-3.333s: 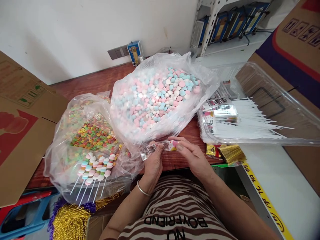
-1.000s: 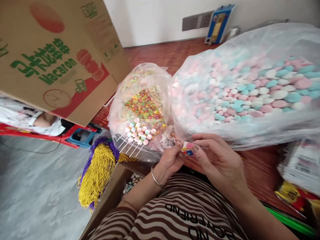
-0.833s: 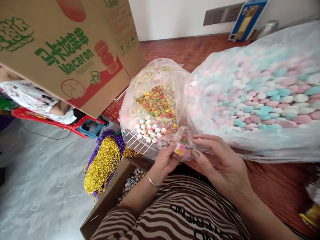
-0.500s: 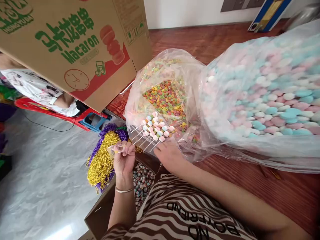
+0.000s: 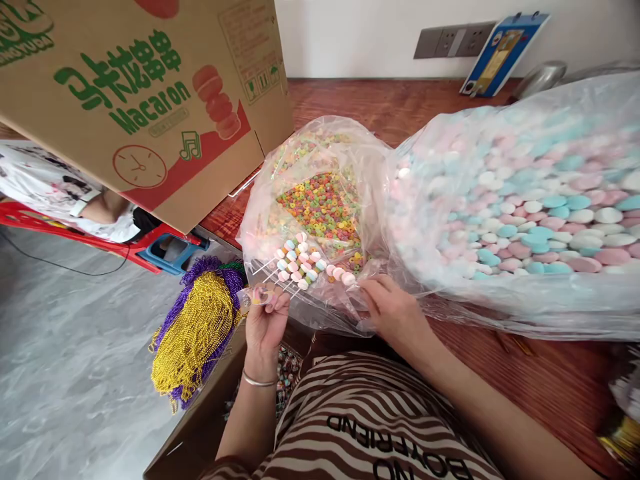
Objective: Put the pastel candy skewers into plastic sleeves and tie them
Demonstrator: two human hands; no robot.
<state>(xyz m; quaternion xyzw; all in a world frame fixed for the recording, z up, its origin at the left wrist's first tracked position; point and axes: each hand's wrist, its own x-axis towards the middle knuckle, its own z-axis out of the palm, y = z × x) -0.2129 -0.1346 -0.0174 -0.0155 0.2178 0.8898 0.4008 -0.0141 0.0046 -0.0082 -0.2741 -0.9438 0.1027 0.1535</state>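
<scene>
My left hand (image 5: 267,323) is closed on a small clear plastic wrapper (image 5: 254,296) with coloured print, its fingertips pinched together. Several candy skewers (image 5: 297,263), white sticks threaded with pink, white and blue pieces, lie side by side just beyond it. Their stick ends point toward my left hand. To their right, a separate candy skewer (image 5: 340,274) has its short stick end in the pinched fingers of my right hand (image 5: 395,310). Under the skewers is an open clear bag of ring-shaped candies (image 5: 320,203) in red, orange, yellow and green.
A big clear bag of pastel candies (image 5: 545,220) fills the right side. At left stands a printed cardboard box (image 5: 175,147). Gold and purple bead strands (image 5: 197,333) hang by the table edge, near an open carton (image 5: 195,427). Another person's arm (image 5: 103,205) shows behind the box.
My right hand has moved right, away from the row, and now has one skewer apart from the others. My left hand still holds the wrapper. The view has shifted a little.
</scene>
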